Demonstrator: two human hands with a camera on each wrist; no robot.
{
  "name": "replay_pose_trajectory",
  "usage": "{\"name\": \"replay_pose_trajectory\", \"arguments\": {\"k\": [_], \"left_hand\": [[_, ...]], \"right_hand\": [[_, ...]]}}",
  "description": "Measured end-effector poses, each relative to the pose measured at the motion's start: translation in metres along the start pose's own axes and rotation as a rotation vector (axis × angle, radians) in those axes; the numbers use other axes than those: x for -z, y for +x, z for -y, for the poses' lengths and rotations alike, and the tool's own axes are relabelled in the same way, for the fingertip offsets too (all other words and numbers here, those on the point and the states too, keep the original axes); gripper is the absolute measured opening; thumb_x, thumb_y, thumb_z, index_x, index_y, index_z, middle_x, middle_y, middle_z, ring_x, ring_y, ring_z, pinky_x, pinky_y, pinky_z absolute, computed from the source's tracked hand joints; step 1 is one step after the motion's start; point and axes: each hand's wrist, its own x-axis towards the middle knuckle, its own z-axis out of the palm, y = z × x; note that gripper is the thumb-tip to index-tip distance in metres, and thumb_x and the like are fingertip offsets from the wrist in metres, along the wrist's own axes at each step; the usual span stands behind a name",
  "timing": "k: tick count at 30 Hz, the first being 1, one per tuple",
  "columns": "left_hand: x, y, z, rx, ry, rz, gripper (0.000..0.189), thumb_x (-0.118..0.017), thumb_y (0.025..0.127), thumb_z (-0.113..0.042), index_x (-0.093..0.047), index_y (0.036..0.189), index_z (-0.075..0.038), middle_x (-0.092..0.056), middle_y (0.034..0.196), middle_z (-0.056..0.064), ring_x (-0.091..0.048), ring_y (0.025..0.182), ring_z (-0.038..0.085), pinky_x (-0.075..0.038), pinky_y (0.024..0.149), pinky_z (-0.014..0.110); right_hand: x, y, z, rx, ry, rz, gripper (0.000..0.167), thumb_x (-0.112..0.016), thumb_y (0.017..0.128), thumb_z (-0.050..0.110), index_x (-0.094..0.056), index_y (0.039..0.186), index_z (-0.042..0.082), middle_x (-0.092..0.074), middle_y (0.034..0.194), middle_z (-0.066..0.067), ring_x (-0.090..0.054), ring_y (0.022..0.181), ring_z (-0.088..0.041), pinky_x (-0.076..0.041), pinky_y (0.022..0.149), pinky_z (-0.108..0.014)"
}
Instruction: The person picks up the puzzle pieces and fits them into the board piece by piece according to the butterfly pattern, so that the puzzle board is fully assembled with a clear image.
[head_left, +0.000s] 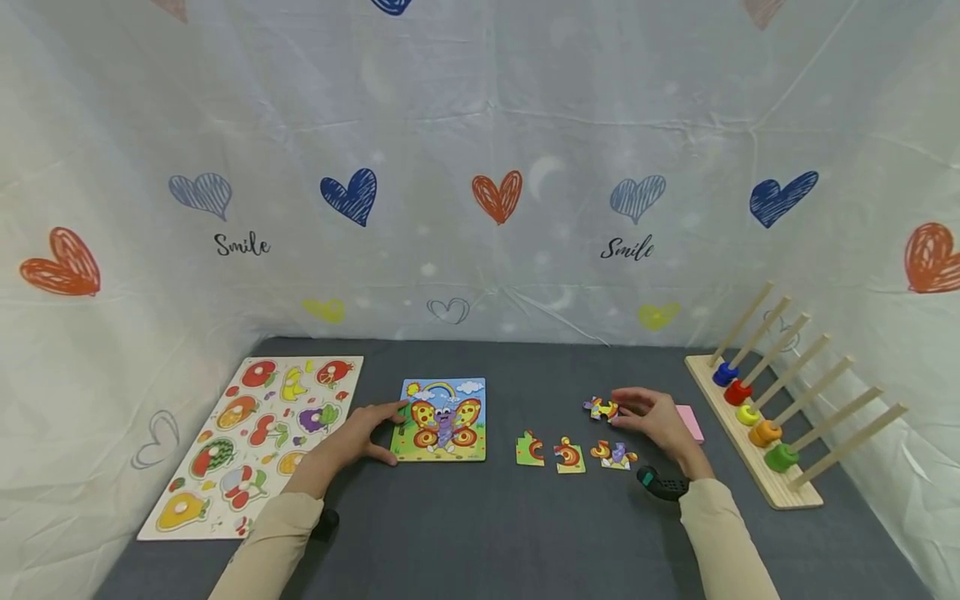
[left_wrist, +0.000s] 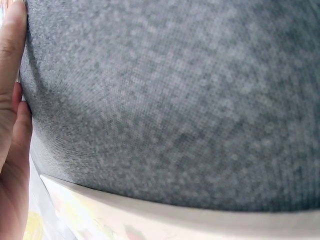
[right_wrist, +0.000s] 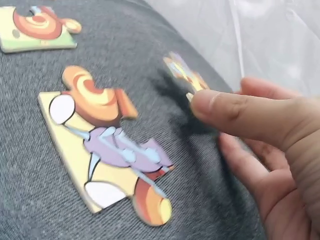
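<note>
A square butterfly picture puzzle [head_left: 442,421] lies on the dark tabletop. My left hand [head_left: 363,437] rests at its left edge, fingers fairly straight and thumb by the lower corner. In the left wrist view, only part of that hand [left_wrist: 12,115] shows. My right hand [head_left: 654,421] pinches a colourful puzzle piece [head_left: 600,408] between thumb and fingers. The right wrist view shows this piece [right_wrist: 185,72] raised off the cloth, its shadow below. Nearest that hand lies a piece with purple body and orange swirl [right_wrist: 112,142]. Two more pieces, a green one [head_left: 529,450] and a swirled one [head_left: 570,457], lie leftward.
A fruit puzzle board [head_left: 225,500] lies on the left. On the right stands a wooden peg rack [head_left: 798,498] with coloured rings. A pink flat piece [head_left: 690,423] sits partly behind my right hand. A hanging white cloth [head_left: 487,275] borders the table.
</note>
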Motion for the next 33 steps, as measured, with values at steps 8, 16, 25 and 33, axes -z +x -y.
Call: {"name": "replay_pose_trajectory", "arguments": {"k": [8, 16, 25, 33], "left_hand": [[0.002, 0.0, 0.001, -0.003, 0.008, 0.001, 0.082, -0.084, 0.07, -0.026, -0.048, 0.135, 0.008, -0.065, 0.116, 0.013, -0.047, 0.123, 0.042, -0.037, 0.1, 0.058], [0.002, 0.001, 0.002, 0.002, 0.0, 0.009, 0.085, -0.084, 0.07, -0.024, -0.045, 0.137, 0.008, -0.066, 0.116, 0.013, -0.047, 0.123, 0.041, -0.036, 0.1, 0.057], [0.001, 0.0, 0.001, 0.019, 0.0, 0.022, 0.086, -0.084, 0.07, -0.026, -0.044, 0.138, 0.008, -0.065, 0.116, 0.012, -0.047, 0.124, 0.042, -0.035, 0.101, 0.059], [-0.001, 0.0, 0.002, 0.024, -0.009, 0.018, 0.087, -0.084, 0.07, -0.025, -0.043, 0.139, 0.008, -0.065, 0.116, 0.012, -0.047, 0.124, 0.041, -0.034, 0.102, 0.058]], "right_hand": [[-0.002, 0.001, 0.008, -0.057, -0.116, 0.046, 0.044, -0.075, 0.083, 0.01, -0.062, 0.121, -0.009, -0.061, 0.121, -0.026, -0.062, 0.103, -0.025, -0.049, 0.077, -0.014], [-0.002, -0.001, 0.004, -0.074, -0.036, 0.025, 0.045, -0.075, 0.083, 0.009, -0.061, 0.123, -0.008, -0.062, 0.119, -0.026, -0.066, 0.09, -0.008, -0.052, 0.076, -0.016], [0.003, -0.008, -0.004, -0.109, 0.059, 0.032, 0.053, -0.071, 0.087, 0.013, -0.052, 0.131, -0.011, -0.061, 0.12, -0.026, -0.067, 0.094, -0.005, -0.053, 0.08, -0.02], [-0.01, -0.003, 0.0, -0.089, 0.169, 0.078, 0.055, -0.072, 0.086, 0.009, -0.05, 0.131, -0.013, -0.061, 0.123, -0.023, -0.066, 0.097, -0.006, -0.054, 0.082, -0.024]]}}
